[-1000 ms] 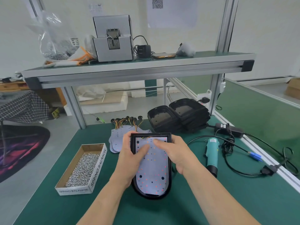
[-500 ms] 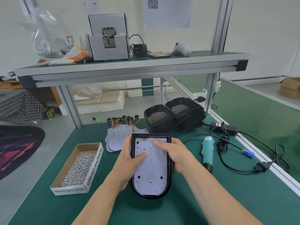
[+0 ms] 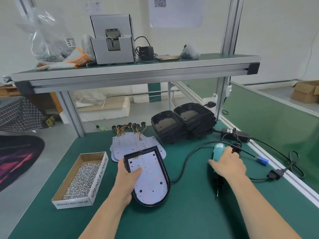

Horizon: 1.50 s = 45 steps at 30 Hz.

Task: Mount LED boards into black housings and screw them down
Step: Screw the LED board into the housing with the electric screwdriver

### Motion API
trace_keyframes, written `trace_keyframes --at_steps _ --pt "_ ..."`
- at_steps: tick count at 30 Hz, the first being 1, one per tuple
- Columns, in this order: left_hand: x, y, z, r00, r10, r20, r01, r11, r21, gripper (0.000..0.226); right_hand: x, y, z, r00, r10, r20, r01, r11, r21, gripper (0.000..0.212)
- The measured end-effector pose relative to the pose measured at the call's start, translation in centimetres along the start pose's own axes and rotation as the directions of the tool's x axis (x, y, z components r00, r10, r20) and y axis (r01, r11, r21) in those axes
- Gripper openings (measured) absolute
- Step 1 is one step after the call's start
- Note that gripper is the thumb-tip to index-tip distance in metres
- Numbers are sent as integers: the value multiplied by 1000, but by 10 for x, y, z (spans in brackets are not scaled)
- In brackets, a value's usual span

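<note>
Thumb of left hand [image 3: 128, 176] presses LED board [image 3: 149, 178]; right hand [image 3: 227, 163] fingers wrap screwdriver [image 3: 217, 150].

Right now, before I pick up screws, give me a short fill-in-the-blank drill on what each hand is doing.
1. The left hand holds the black housing with its ____ pressing on the LED board.
2. The right hand rests on the teal ____.
3. Screws lie in the cardboard box, on the person's ____ side.

Missing: thumb; screwdriver; left
</note>
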<state>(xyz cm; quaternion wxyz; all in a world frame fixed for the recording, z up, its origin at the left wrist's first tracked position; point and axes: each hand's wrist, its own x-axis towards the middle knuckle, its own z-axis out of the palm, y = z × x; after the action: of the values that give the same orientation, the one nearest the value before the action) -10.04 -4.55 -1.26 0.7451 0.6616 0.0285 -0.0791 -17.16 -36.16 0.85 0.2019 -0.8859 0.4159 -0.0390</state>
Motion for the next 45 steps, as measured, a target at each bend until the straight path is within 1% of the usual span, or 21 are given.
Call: trace_keyframes --at_steps 2,3,4,5,7,8,10,13,15,17,19,22,24,27,29,32,35,37,39,42,45 --pt "3 0 0 999 -46 -7 46 999 4 56 3 -2 -3 1000 9 28 -10 1000 25 61" --pt "4 0 0 998 -65 -11 66 998 6 55 5 -3 -5 998 30 54 -35 995 90 61" --pt "4 1 0 997 -83 -10 83 997 9 53 6 -2 -5 994 61 92 -80 973 215 61" --pt "5 1 0 995 -98 -7 98 995 10 52 7 -1 -6 985 84 154 -139 909 393 58" --pt "7 1 -1 994 -108 -12 108 994 15 51 5 2 -6 945 73 319 -291 635 716 46" --pt "8 1 -2 994 -106 -24 107 994 21 52 1 4 -7 921 40 387 -355 492 795 40" --pt "10 -1 -3 993 -99 -59 101 994 34 53 -12 4 -9 880 -56 472 -438 292 851 36" --pt "15 -1 -6 988 -63 -139 73 995 67 52 -37 1 -13 841 -219 495 -495 55 867 31" --pt "18 2 -11 971 -33 -236 49 997 63 53 -51 1 -16 801 -320 506 -549 -58 834 38" --pt "18 6 -19 932 0 -362 24 998 62 51 -60 2 -16 801 -323 505 -546 -45 837 43" --pt "14 10 -25 888 57 -457 -4 993 116 48 -65 0 -12 861 -232 453 -461 22 887 32" --pt "9 17 -28 825 184 -534 -28 958 287 54 -68 -4 -7 913 -80 401 -397 60 916 21" --pt "5 23 -30 792 243 -561 -16 926 378 58 -68 -4 -5 927 -19 375 -375 34 927 19" --pt "1 27 -39 731 308 -609 -45 912 407 58 -69 -2 -1 941 20 338 -336 -68 939 18" --pt "3 27 -50 677 302 -671 -65 933 355 55 -69 0 1 944 11 330 -322 -188 928 18" --pt "6 28 -58 622 244 -744 -60 962 265 52 -67 5 2 932 -155 327 -361 -423 831 25" --pt "5 24 -52 647 212 -732 -34 968 250 54 -65 11 2 920 -333 208 -376 -592 713 30" --pt "2 20 -45 700 215 -681 -22 959 281 57 -62 13 0 913 -389 123 -355 -607 711 28" --pt "0 23 -40 723 258 -640 -21 935 354 58 -57 14 -5 923 -380 67 -292 -574 765 21" --pt "0 35 -36 703 399 -589 -75 865 497 54 -49 14 -14 957 -290 21 -179 -529 830 13" --pt "3 43 -35 692 433 -577 -71 837 543 52 -44 15 -20 977 -211 14 -128 -538 833 11"
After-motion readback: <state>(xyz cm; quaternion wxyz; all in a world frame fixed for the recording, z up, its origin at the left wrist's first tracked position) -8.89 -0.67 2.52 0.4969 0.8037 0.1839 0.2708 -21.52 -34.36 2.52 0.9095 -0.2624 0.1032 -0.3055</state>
